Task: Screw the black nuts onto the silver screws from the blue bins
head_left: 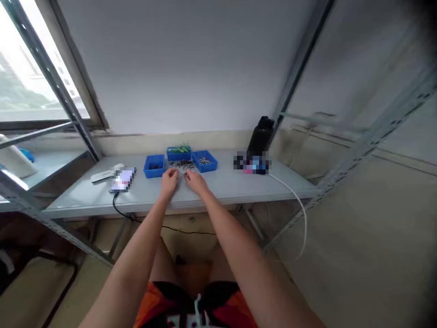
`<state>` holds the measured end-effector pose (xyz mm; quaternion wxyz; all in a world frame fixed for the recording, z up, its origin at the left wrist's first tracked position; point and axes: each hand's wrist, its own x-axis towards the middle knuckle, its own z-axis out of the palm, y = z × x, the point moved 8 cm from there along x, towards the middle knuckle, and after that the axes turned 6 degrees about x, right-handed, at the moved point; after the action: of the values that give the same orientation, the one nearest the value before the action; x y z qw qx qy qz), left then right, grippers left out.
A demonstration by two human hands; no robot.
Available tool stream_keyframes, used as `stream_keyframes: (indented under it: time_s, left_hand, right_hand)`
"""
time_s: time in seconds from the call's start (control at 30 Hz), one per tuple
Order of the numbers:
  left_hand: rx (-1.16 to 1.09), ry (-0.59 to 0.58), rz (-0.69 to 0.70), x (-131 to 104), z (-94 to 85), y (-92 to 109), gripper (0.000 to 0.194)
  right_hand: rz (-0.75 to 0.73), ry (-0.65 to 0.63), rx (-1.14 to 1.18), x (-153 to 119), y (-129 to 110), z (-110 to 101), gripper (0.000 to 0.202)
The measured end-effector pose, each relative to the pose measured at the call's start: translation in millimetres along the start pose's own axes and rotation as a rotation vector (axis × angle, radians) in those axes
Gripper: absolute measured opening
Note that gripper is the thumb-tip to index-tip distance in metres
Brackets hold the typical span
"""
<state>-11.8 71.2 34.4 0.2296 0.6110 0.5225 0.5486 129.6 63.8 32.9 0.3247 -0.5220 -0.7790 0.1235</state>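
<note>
Fingers of the left hand (170,181) and right hand (195,181) are drawn in narrow; whether anything is held cannot be told. Just beyond, a loose heap of small silvery and dark pieces (182,164) is spread on the grey table (232,184), bordered by three blue bins (154,173). The table is backed by a pale wall (191,68), with a bright window (34,82) set at left.

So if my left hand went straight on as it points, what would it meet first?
Likely the pile of small metallic-looking pieces just beyond your left hand, though depth is unclear.
</note>
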Motion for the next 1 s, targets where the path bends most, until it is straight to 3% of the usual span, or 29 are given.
stream_keyframes:
  time_s: [0.3,0.5,0.67,0.8,1.0]
  left_hand:
    - [0.016,-0.009,-0.054,-1,-0.4,2,0.017]
    - [0.055,-0.036,-0.064,-3,2.1,6,0.017]
    - [0.153,-0.134,0.007,-3,13.6,14,0.014]
    - [0.186,-0.159,0.015,-3,16.0,13,0.013]
    - [0.160,-0.107,0.004,0,11.5,8,0.014]
  right_hand:
    - [0.029,0.006,0.058,2,1,-3,0.023]
    - [0.063,0.120,0.181,3,9,-12,0.021]
    - [0.063,0.279,0.311,1,16,-24,0.022]
    - [0.042,0.297,0.349,0,15,-25,0.023]
    - [-0.010,0.309,0.361,-1,9,-26,0.024]
